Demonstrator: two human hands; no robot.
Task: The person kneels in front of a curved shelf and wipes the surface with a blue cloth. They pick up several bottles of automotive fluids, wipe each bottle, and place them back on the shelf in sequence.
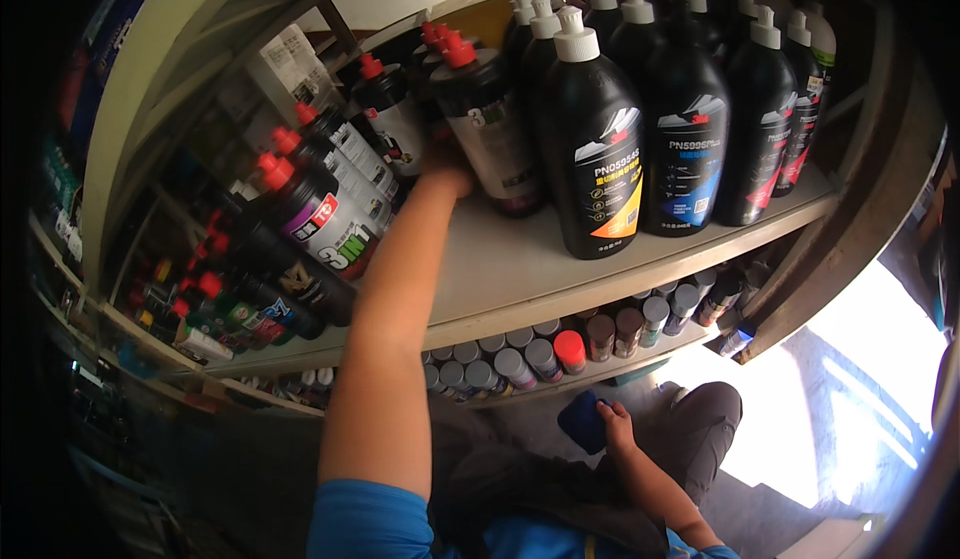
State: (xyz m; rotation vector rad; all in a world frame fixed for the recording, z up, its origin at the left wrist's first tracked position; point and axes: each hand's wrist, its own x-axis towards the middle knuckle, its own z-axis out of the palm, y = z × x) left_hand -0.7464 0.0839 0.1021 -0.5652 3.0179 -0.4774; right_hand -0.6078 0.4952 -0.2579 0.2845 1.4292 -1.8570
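My left hand (446, 175) reaches deep onto the shelf among black bottles. It is beside the lower part of a black bottle with a red cap and a grey label (492, 139), whose print looks smeared. The fingers are hidden behind that bottle, so their grip does not show. Just left of the hand stands another red-capped black bottle with a pale label (390, 124). Down by my knee, my right hand (617, 424) is closed on a dark blue cloth (582, 422).
White-capped black bottles (600, 159) crowd the shelf's right side. Red-capped bottles (325, 224) and smaller bottles (245, 314) line its left. Below the shelf board (490, 289), a lower ledge carries several small cans, one with a red lid (570, 351). A post (850, 249) bounds the right.
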